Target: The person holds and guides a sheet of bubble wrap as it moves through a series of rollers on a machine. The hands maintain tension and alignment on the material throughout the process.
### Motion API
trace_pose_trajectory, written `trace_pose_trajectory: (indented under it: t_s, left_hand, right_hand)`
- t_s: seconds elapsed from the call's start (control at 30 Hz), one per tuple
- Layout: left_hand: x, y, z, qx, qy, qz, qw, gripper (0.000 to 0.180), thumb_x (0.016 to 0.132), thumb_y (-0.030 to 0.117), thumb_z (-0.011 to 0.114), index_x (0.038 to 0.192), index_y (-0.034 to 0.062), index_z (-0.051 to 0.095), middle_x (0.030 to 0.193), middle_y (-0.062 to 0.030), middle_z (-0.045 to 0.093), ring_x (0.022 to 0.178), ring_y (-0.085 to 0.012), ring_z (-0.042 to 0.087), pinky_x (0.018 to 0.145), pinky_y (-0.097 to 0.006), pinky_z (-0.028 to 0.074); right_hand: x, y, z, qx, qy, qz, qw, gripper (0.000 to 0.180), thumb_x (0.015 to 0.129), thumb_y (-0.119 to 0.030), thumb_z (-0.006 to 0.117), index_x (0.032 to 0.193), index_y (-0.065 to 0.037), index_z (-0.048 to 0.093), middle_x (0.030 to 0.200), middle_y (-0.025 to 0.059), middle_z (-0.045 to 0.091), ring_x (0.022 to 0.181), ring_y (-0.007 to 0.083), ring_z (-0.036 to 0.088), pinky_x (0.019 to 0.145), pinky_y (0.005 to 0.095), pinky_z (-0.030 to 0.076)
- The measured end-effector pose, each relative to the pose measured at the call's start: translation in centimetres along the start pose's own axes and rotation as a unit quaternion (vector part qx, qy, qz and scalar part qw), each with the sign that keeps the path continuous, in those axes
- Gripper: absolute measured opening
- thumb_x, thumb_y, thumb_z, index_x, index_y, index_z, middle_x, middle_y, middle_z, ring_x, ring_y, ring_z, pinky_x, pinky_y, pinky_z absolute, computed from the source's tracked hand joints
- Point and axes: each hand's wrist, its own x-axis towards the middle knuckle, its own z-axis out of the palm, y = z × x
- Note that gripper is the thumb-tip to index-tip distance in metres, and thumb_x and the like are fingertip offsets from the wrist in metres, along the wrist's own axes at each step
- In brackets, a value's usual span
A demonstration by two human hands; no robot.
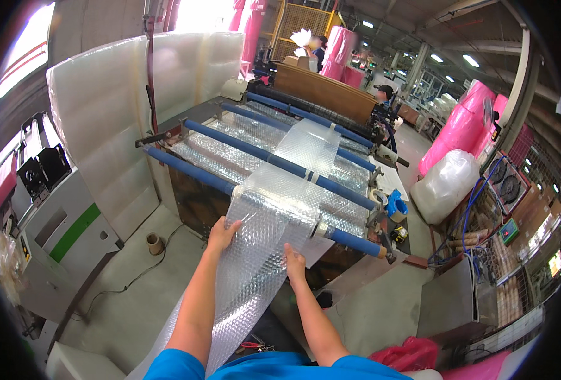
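Observation:
A long strip of clear bubble wrap runs over the blue rollers of a machine and slopes down toward my body. My left hand is closed on the strip's left edge, just below the front roller. On the opposite edge, lower down, my right hand pinches the wrap with the thumb on top. The fingers beneath the film are partly hidden. Farther back, the same strip passes over the middle roller, above more bubble wrap lying across the machine bed.
Tape rolls and a tape measure sit on the machine's right side. Large wrapped white rolls stand at left, pink rolls at right. A cardboard tube and cable lie on the floor. Two people work behind the machine.

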Motion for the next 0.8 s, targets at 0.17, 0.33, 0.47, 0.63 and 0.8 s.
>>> trace_pose_trajectory:
  t_s: [0.17, 0.33, 0.47, 0.63, 0.8]
  left_hand:
    - [0.1, -1.5, -0.9, 0.024, -0.011, 0.007, 1.000, 0.059, 0.066, 0.045, 0.066, 0.098, -0.0030, 0.054, 0.084, -0.0148, 0.061, 0.075, -0.0241, 0.059, 0.073, -0.032, 0.044]
    - [-6.8, -4.7, -3.1, 0.083, -0.070, -0.111, 0.988, 0.065, 0.060, 0.047, 0.071, 0.095, -0.0043, 0.055, 0.078, -0.0142, 0.060, 0.070, -0.0198, 0.059, 0.065, -0.031, 0.046]
    - [-11.9, -7.4, -4.7, 0.049, -0.009, -0.191, 0.980, 0.060, 0.058, 0.046, 0.073, 0.089, -0.0027, 0.055, 0.073, -0.0135, 0.060, 0.068, -0.0187, 0.059, 0.063, -0.031, 0.046]
    - [-16.0, -0.4, -9.7, 0.028, 0.055, -0.027, 0.998, 0.043, 0.061, 0.032, 0.075, 0.077, 0.0003, 0.050, 0.074, -0.0122, 0.059, 0.067, -0.0146, 0.054, 0.061, -0.029, 0.044]
    - [-16.0, 1.0, -11.1, 0.042, 0.030, -0.021, 0.998, 0.042, 0.064, 0.030, 0.074, 0.081, -0.0011, 0.052, 0.076, -0.0121, 0.060, 0.069, -0.0152, 0.055, 0.063, -0.030, 0.044]
  right_hand:
    - [-2.4, 0.4, 0.5, -0.030, -0.021, -0.020, 0.999, 0.035, 0.080, -0.033, 0.057, 0.081, 0.002, 0.060, 0.072, 0.0020, 0.056, 0.066, 0.0113, 0.050, 0.062, 0.0261, 0.040]
    - [-6.1, 7.2, 0.7, -0.095, -0.094, 0.046, 0.990, 0.035, 0.079, -0.032, 0.058, 0.089, 0.002, 0.062, 0.085, 0.0061, 0.061, 0.079, 0.0107, 0.054, 0.071, 0.0240, 0.042]
    - [-11.9, 6.7, 0.4, -0.091, -0.171, 0.065, 0.979, 0.036, 0.080, -0.035, 0.057, 0.070, -0.001, 0.061, 0.067, 0.0025, 0.058, 0.064, 0.0080, 0.051, 0.059, 0.0220, 0.040]
    - [-17.0, -1.2, 0.0, -0.009, -0.216, 0.092, 0.972, 0.043, 0.080, -0.039, 0.056, 0.052, -0.007, 0.051, 0.050, -0.0017, 0.048, 0.046, 0.0048, 0.040, 0.043, 0.0212, 0.030]
    - [-17.9, -3.0, 0.5, 0.021, -0.192, 0.114, 0.975, 0.042, 0.080, -0.040, 0.057, 0.053, -0.008, 0.051, 0.050, -0.0022, 0.046, 0.045, 0.0052, 0.039, 0.042, 0.0212, 0.030]
